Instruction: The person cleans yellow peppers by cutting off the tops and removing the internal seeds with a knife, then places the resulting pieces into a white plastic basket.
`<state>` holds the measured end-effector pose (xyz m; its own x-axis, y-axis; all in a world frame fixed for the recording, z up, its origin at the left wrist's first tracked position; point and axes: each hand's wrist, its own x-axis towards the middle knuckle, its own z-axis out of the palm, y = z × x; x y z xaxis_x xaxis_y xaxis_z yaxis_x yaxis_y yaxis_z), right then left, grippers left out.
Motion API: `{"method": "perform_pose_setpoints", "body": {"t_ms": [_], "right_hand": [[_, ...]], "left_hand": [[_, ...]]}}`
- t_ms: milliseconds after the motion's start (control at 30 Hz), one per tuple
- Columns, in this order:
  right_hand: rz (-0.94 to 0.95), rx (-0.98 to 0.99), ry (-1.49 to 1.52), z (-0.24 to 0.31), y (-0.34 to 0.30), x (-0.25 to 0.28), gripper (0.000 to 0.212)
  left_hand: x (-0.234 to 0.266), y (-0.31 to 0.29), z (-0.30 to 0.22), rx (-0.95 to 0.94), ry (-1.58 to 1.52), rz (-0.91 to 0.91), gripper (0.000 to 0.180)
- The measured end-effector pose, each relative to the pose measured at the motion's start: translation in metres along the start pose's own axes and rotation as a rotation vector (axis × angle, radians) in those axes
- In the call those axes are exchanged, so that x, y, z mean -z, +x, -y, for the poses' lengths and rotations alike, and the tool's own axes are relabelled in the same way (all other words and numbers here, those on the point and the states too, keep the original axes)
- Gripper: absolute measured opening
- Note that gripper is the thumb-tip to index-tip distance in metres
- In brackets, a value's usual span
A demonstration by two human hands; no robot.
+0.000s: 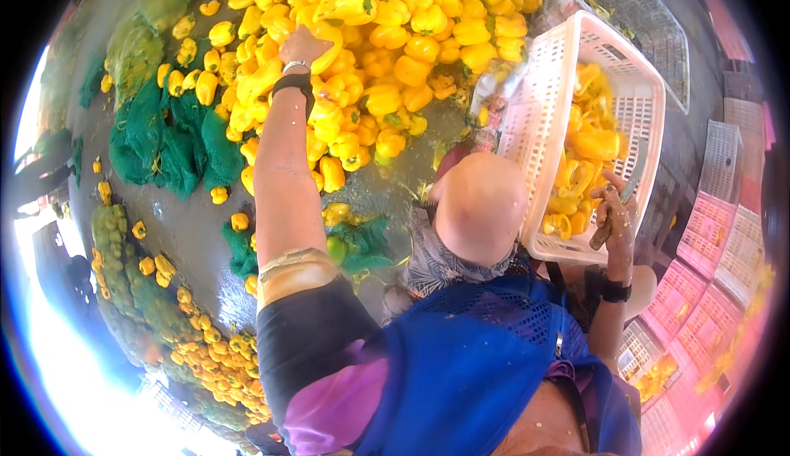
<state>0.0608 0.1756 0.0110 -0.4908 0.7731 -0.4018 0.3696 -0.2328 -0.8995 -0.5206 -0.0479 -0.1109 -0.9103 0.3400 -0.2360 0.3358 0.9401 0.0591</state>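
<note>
My left hand [303, 47] is stretched far forward over a big heap of yellow bell peppers [383, 98]. Its fingers are closed around a yellow bell pepper [331, 48] at the heap's surface. On the right, my right hand [615, 219] grips a knife [637, 168], its grey blade pointing away from me and its brownish handle showing below the fist. That hand is over the near right side of a pale pink plastic crate [539, 118], which holds cut yellow pepper pieces [594, 143].
Green mesh netting [169, 139] lies left of the heap, with loose peppers around it. Filled net sacks [123, 267] and more peppers [222, 365] line the left. Grey crates [638, 20] stand beyond the pink one; stacked pink crates [687, 291] are at far right. My bare knee [481, 205] is beside the crate.
</note>
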Motion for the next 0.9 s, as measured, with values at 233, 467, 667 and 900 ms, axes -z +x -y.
{"method": "perform_pose_setpoints", "body": {"t_ms": [233, 467, 667, 900], "right_hand": [[-0.03, -0.099, 0.025, 0.003, -0.004, -0.024, 0.037], [-0.057, -0.093, 0.074, -0.005, -0.008, -0.035, 0.034], [-0.025, -0.064, 0.075, -0.001, -0.011, -0.041, 0.033], [0.052, -0.055, 0.034, 0.02, -0.024, -0.056, 0.032]], "left_hand": [[-0.005, 0.054, 0.022, 0.006, -0.098, 0.244, 0.081], [-0.017, 0.05, 0.019, 0.045, -0.503, 0.293, 0.073], [-0.016, 0.031, 0.035, 0.049, -0.737, 0.276, 0.064], [0.001, -0.019, 0.011, 0.045, -1.028, -0.058, 0.088]]}}
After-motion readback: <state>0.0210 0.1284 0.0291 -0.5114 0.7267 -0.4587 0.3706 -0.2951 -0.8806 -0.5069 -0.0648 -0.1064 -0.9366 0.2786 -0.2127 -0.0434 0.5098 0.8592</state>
